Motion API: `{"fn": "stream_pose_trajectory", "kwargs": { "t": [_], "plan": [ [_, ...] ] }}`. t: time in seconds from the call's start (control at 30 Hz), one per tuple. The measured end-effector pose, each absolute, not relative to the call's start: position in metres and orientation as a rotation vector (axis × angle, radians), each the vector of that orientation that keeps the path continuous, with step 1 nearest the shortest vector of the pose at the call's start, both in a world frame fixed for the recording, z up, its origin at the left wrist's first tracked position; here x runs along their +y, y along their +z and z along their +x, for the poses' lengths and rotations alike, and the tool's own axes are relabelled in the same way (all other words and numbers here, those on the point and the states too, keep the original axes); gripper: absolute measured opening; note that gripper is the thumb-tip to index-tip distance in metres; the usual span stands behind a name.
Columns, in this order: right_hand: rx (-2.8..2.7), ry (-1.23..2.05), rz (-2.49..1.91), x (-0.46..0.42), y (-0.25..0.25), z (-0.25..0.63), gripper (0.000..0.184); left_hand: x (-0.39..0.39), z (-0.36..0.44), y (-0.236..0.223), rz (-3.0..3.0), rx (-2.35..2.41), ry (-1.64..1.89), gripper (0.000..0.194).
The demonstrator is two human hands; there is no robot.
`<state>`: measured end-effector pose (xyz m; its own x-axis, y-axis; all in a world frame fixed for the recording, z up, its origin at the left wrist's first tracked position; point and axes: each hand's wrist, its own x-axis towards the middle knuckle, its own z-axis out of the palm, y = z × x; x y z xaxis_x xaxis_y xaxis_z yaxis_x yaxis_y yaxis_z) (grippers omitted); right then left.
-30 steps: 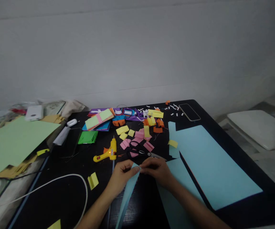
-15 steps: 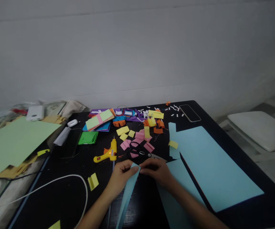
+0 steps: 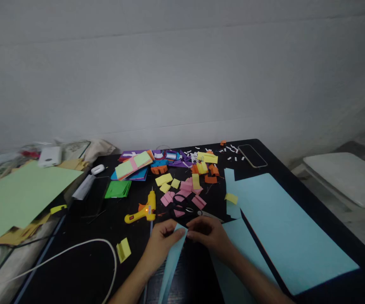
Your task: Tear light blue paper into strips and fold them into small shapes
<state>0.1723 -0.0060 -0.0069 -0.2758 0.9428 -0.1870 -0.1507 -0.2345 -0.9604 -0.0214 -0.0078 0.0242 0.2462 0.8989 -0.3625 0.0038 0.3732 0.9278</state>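
A long folded strip of light blue paper (image 3: 173,262) hangs toward me from my left hand (image 3: 163,240), whose thumb presses on its top end. My right hand (image 3: 208,235) is closed, its thumb and fingertips pinching at the strip's top corner. Just beyond the hands lie black-handled scissors (image 3: 182,206), partly hidden by my right hand. A yellow glue gun (image 3: 144,210) with a lit orange light rests to the left. Light blue paper sheets (image 3: 292,228) lie to the right, one partly under my right forearm.
Pink paper pieces (image 3: 187,185) and yellow ones are scattered mid-table. Green folded papers (image 3: 118,189) and a paper stack (image 3: 134,164) sit farther left. A phone (image 3: 252,156) lies at the back right. A white cable (image 3: 109,245) curves across the left. A white stool (image 3: 344,177) stands beyond the table.
The view has tilted up slightly, so everything sits a little lower. Both hands keep nearly the same grip at the top of the blue strip.
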Motion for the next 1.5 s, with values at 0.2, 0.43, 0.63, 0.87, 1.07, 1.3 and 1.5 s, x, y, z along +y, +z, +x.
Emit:
{"fn": "stream_pose_trajectory", "kwargs": {
  "t": [0.2, 0.43, 0.63, 0.87, 1.07, 1.3, 1.5],
  "plan": [
    [-1.144, 1.676, -1.052, -0.007, -0.002, 0.171, 0.037, -0.008, -0.022, 0.02, 1.046, 1.15, 0.79, 0.053],
    [-1.244, 1.673, -1.058, -0.009, 0.005, 0.17, 0.04, -0.011, -0.019, 0.017, 1.089, 1.084, 0.755, 0.05],
    [-1.261, 1.676, -1.06, -0.009, 0.004, 0.17, 0.039, -0.01, -0.019, 0.023, 1.172, 1.124, 0.776, 0.055],
    [-1.212, 1.681, -1.086, -0.006, 0.001, 0.169, 0.041, -0.01, -0.019, 0.024, 1.197, 1.11, 0.804, 0.053],
    [-1.178, 1.649, -1.086, -0.005, -0.006, 0.169, 0.044, -0.01, -0.02, 0.023, 1.167, 1.148, 0.832, 0.053],
    [-1.164, 1.688, -1.064, -0.006, -0.002, 0.166, 0.046, -0.01, -0.021, 0.019, 1.17, 1.165, 0.836, 0.052],
    [-1.222, 1.672, -1.082, -0.006, 0.002, 0.167, 0.047, -0.01, -0.016, 0.02, 1.189, 1.148, 0.822, 0.05]
  ]
}}
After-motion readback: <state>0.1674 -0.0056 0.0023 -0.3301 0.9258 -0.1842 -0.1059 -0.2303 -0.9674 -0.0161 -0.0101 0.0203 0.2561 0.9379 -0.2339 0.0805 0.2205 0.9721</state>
